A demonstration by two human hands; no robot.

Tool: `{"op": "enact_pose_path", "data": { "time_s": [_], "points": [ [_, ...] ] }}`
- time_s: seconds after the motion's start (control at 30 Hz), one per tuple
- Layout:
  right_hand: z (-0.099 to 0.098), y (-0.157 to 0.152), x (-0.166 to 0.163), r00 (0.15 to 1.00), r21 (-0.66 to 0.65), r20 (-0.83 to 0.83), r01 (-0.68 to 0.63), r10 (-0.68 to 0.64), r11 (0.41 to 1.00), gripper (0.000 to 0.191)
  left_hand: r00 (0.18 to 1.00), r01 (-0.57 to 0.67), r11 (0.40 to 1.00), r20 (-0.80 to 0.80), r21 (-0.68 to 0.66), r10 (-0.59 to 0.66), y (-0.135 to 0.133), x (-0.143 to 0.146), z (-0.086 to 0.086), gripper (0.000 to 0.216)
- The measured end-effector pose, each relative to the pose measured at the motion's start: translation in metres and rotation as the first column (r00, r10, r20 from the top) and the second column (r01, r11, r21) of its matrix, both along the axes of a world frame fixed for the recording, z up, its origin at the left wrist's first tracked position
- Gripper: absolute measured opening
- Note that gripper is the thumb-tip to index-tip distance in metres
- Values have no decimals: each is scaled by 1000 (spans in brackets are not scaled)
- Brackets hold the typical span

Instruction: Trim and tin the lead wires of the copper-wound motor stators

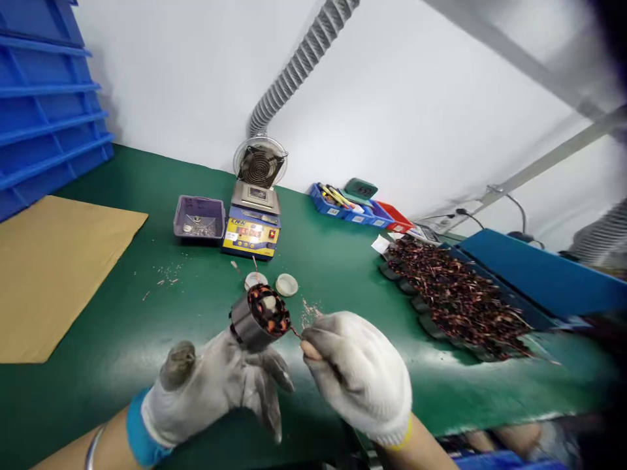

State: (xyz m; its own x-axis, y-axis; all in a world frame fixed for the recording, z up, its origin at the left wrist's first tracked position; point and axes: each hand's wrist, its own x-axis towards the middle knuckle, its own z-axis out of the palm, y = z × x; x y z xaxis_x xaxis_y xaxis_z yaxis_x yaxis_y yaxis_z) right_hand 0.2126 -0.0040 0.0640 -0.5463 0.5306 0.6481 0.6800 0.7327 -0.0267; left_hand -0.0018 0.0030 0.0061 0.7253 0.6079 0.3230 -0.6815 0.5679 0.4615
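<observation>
My left hand (215,385), in a worn white glove, holds a small motor stator (259,318) with copper windings, tilted so its open end faces right. My right hand (357,372), also gloved, is closed in a pinch on a thin copper wire lead (295,333) coming off the stator. Both hands hover just above the green bench (122,326) near its front edge.
A yellow-and-blue solder pot (251,225) with a small fan (259,163) and grey duct stands behind. Beside it, a purple tray (198,219). Two white caps (287,284) lie ahead. Trays of stators (455,294) sit right. Cardboard (49,267) and blue crates (44,98) are left.
</observation>
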Motion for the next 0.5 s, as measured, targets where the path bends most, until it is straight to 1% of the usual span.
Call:
{"op": "enact_pose_path", "data": {
  "time_s": [0.03, 0.07, 0.1, 0.13, 0.17, 0.2, 0.23, 0.27, 0.3, 0.33, 0.37, 0.4, 0.43, 0.47, 0.5],
  "points": [
    [4, -2, -3, 999, 28, 46, -11, 9, 1000, 7, 998, 10, 1000, -58, 3, -10, 0, 0, -1, 74],
    [7, -2, -6, 997, 41, 80, -23, 20, 999, 7, 989, -4, 1000, -144, 21, 7, 0, 0, -2, 72],
    [9, -2, -9, 994, 42, 109, -35, 30, 999, 8, 964, -46, 997, -259, 66, 62, 0, 1, -3, 70],
    [11, -1, -11, 991, 37, 127, -42, 37, 998, 10, 908, -107, 984, -390, 141, 155, -1, 2, -5, 68],
    [12, 0, -12, 991, 22, 125, -44, 41, 999, 11, 820, -168, 958, -506, 233, 268, -2, 4, -5, 72],
    [11, 1, -12, 994, -6, 102, -41, 42, 999, 13, 713, -224, 919, -588, 325, 382, -3, 6, -5, 83],
    [10, 3, -12, 997, -52, 54, -43, 45, 998, 14, 604, -272, 874, -635, 403, 481, -5, 8, -4, 97],
    [8, 5, -12, 999, -113, -16, -47, 45, 993, 15, 521, -303, 839, -659, 451, 542, -6, 9, -2, 107],
    [4, 7, -11, 994, -191, -104, -54, 35, 980, 17, 486, -308, 833, -677, 460, 553, -8, 10, -1, 107],
    [0, 9, -10, 979, -281, -203, -72, 14, 957, 19, 501, -296, 853, -690, 430, 522, -9, 11, 1, 97],
    [-4, 12, -9, 953, -383, -303, -109, -13, 917, 21, 547, -283, 890, -701, 358, 457, -9, 11, 2, 80],
    [-9, 14, -9, 911, -482, -410, -173, -47, 859, 24, 601, -286, 927, -709, 241, 369, -8, 11, 3, 63],
    [-14, 18, -8, 842, -553, -531, -265, -89, 790, 26, 651, -309, 947, -707, 83, 275, -7, 10, 3, 51],
    [-19, 21, -7, 742, -581, -655, -371, -145, 724, 29, 686, -354, 931, -702, -90, 192, -4, 9, 3, 44],
    [-24, 25, -6, 609, -561, -765, -474, -207, 679, 32, 697, -425, 871, -704, -247, 140, -1, 7, 3, 38]
  ]
}}
